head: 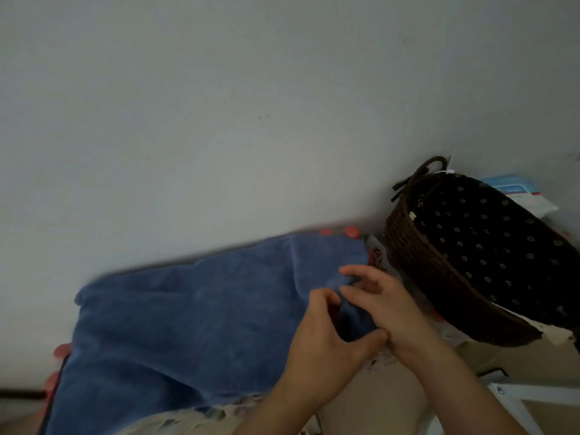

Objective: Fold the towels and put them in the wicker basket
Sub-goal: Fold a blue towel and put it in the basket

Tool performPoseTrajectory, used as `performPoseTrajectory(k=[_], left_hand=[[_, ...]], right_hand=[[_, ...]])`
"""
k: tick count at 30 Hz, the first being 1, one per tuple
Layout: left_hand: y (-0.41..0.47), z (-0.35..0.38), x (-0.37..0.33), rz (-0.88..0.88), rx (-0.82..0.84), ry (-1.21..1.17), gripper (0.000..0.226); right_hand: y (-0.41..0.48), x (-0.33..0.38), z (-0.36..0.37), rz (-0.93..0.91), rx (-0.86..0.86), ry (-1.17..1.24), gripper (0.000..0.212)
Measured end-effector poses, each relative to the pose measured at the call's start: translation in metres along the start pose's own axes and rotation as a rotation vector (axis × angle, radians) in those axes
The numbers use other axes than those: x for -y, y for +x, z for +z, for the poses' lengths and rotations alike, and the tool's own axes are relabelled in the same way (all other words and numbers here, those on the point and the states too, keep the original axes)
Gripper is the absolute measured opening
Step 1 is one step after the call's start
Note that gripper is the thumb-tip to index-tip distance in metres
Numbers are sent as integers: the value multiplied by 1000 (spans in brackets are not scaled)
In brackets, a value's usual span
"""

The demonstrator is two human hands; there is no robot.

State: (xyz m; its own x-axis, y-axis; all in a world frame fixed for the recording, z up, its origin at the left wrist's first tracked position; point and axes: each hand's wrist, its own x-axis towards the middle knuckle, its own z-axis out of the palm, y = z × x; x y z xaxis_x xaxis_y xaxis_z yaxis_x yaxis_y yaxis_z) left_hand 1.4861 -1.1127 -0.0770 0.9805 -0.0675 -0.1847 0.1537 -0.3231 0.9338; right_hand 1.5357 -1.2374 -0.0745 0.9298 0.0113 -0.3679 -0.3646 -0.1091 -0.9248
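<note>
A blue towel lies spread flat across the table in the lower left half of the view. Both hands meet at its right edge. My left hand pinches a fold of the towel between thumb and fingers. My right hand grips the same bunched edge just to the right, fingers curled over it. The dark brown wicker basket stands close to the right of the hands, lined with black dotted fabric, a handle loop at its back.
A grey wall fills the upper view, right behind the table. Orange-red pom-poms of a table covering peek out around the towel. A white and blue packet lies behind the basket. A white frame shows at the lower right.
</note>
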Motion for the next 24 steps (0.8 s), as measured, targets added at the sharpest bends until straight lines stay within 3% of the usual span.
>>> performPoseTrajectory(k=[2, 4, 5, 8, 10, 13, 17, 20, 24], left_hand=[[1, -13, 0, -20, -155, -7, 47], [5, -31, 7, -69, -266, -67, 21], [6, -42, 12, -104, -287, -107, 12], [5, -61, 21, -200, -278, -294, 17], [2, -66, 25, -263, -293, -410, 22], [-5, -72, 26, -278, -306, -533, 7], [-16, -84, 33, -215, -350, -233, 37], [-29, -96, 40, -211, -469, -203, 21], [-56, -119, 55, -216, -442, -354, 29]], right_hand=[[0, 14, 9, -23, 101, 36, 23], [2, 22, 13, -38, 241, 108, 27], [6, 21, 13, -98, 275, 13, 30], [32, 6, 12, -399, 212, -692, 62], [48, -2, 22, -544, 181, -974, 66], [63, 8, 41, -628, 68, -1015, 40], [82, 51, 66, -645, 27, -1014, 28], [87, 82, 98, -710, 65, -988, 26], [85, 97, 166, -832, 204, -952, 23]])
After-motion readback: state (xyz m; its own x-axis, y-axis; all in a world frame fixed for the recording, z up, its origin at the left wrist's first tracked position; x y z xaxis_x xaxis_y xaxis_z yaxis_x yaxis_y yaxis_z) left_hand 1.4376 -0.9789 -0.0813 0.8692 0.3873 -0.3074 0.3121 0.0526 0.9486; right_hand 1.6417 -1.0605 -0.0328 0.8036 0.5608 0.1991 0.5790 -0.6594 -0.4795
